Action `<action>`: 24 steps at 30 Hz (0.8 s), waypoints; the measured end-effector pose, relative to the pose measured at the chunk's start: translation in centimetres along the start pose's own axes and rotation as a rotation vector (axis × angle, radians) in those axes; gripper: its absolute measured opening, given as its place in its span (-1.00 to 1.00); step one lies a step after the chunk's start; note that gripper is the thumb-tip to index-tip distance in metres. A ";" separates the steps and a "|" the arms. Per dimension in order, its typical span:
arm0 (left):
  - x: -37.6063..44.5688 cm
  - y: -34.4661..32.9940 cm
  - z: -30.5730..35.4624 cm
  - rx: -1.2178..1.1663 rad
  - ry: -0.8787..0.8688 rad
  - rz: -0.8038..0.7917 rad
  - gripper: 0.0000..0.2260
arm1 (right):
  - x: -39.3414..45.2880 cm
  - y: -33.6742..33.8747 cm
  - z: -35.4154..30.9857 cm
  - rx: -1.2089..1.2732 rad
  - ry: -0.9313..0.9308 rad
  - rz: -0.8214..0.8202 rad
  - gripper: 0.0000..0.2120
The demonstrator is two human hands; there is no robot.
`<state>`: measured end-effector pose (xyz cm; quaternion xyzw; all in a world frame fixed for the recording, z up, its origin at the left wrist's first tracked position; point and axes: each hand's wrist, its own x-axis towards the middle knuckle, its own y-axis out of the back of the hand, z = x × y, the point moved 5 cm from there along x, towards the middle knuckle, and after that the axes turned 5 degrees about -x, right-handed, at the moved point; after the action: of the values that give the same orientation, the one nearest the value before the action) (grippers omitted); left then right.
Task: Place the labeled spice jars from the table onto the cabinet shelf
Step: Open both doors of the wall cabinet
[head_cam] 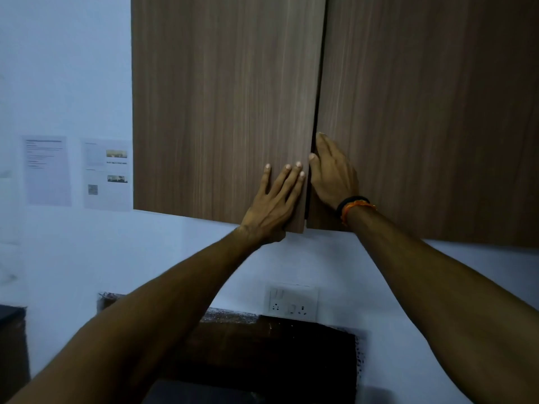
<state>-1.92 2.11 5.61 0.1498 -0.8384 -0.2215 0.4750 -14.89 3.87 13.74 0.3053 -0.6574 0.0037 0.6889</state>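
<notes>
1. While both arms reach up mid-frame, the left hand (pixel 274 199) lies flat, fingers straight, on the left cabinet door (pixel 221 106).
2. Right hand (pixel 332 173) presses the right cabinet door (pixel 423 112), fingers extended, gripping nothing.
3. Spice jars: out of view.

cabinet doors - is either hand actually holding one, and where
Left hand lies flat on the left door, thumb under its bottom edge. Right hand fingers reach into the gap at the right door edge; grip unclear.

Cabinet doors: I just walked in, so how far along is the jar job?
Nothing visibly done: no jars or shelf in view. In hand: the left hand lies flat on the left door, the right hand on the right door by the centre gap. Whether any jars remain cannot be told.
</notes>
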 end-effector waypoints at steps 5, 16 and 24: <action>-2.5 3.0 -0.3 -0.014 -0.012 0.027 0.24 | 0.2 1.0 -3.1 0.529 -0.212 -0.041 -0.66; -8.7 9.0 -1.7 -0.096 -0.060 0.128 0.17 | 1.6 4.0 -9.7 1.452 -0.326 -0.231 -0.52; -13.3 14.5 -3.2 -0.367 -0.037 0.314 -0.21 | 0.9 6.3 -14.1 1.441 -0.158 -0.301 -0.53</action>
<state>6.94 19.89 4.79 -0.0755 -0.8056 -0.2963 0.5075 -4.56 14.66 17.86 0.7682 -0.4907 0.3176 0.2613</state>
